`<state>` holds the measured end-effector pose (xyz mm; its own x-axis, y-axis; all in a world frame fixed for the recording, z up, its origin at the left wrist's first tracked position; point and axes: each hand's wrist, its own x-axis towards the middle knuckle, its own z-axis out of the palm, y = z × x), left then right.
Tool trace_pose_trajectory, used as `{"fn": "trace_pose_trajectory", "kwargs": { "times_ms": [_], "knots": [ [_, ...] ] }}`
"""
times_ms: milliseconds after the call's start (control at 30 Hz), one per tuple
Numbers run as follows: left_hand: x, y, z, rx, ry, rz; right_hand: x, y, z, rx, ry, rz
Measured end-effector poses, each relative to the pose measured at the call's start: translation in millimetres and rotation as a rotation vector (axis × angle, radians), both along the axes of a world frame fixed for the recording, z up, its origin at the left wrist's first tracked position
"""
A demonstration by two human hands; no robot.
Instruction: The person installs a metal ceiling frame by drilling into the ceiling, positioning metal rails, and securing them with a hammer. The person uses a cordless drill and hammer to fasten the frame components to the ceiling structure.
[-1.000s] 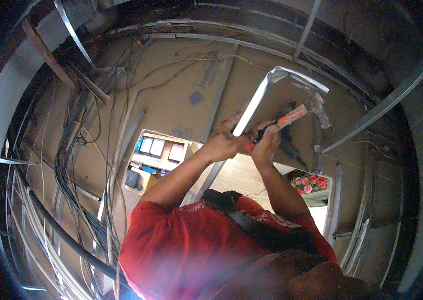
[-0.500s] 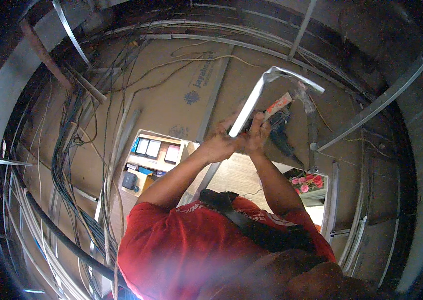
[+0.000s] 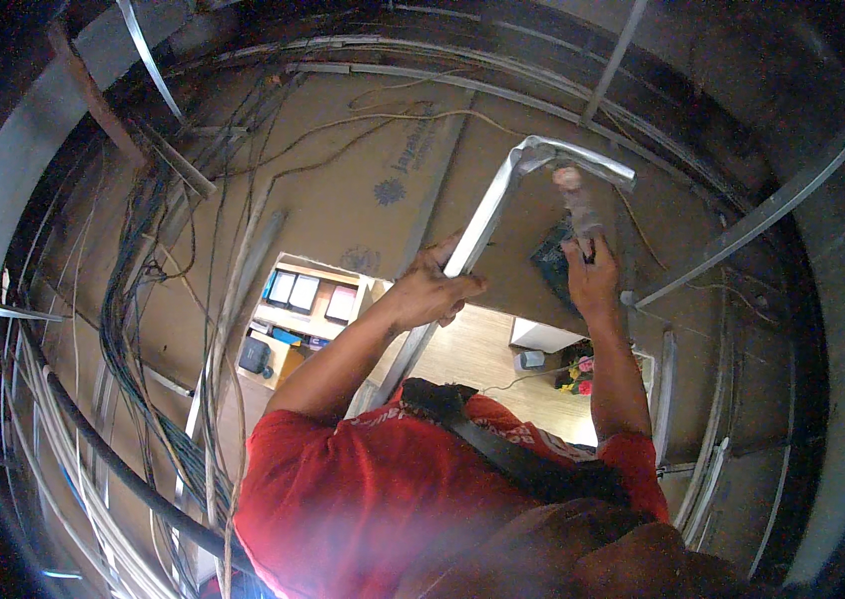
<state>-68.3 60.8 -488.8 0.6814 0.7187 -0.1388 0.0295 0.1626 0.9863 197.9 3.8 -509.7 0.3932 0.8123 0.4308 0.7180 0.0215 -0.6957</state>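
Note:
My left hand (image 3: 432, 295) is closed around the lower end of a bent, silvery metal channel (image 3: 482, 215). The channel rises from the hand and folds sharply to the right at its top. In my raised right hand (image 3: 592, 275) is what looks like a hammer (image 3: 580, 208), smeared by motion, its pale end just under the channel's folded arm. Whether the two touch, I cannot tell. Behind the right hand, a dark greenish thing (image 3: 552, 262) lies on the brown panel (image 3: 343, 190); its kind is unclear.
Bundled cables (image 3: 133, 329) hang down the left side. Metal struts (image 3: 757, 220) slant across at the right. An opening around me shows shelves (image 3: 313, 299), a pale wooden surface (image 3: 472, 349) and flowers (image 3: 577, 374) below. A thin tan cable (image 3: 383, 122) crosses the panel.
My hands have come apart: the right has moved to the right with the hammer, now held more upright. The channel has shifted slightly left, still in my left hand.

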Motion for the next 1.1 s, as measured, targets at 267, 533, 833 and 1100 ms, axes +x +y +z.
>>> {"fn": "trace_pose_trajectory", "kwargs": {
  "times_ms": [267,533,833,1100],
  "knots": [
    [4.9,23.9,-17.1,-0.392,-0.229,-0.183,-18.7,-15.6,-65.8,0.392,0.441,0.255],
    [3.3,24.8,-14.1,-0.482,-0.261,-0.224,-31.9,-48.3,-17.6,0.408,0.315,0.117],
    [6.3,28.8,-20.0,-0.545,-0.212,-0.225,10.5,-39.0,6.1,0.515,-0.842,0.128],
    [3.5,29.6,-28.1,-0.454,-0.184,-0.256,42.6,-17.8,33.7,0.269,-0.718,0.072]
  ]
}}
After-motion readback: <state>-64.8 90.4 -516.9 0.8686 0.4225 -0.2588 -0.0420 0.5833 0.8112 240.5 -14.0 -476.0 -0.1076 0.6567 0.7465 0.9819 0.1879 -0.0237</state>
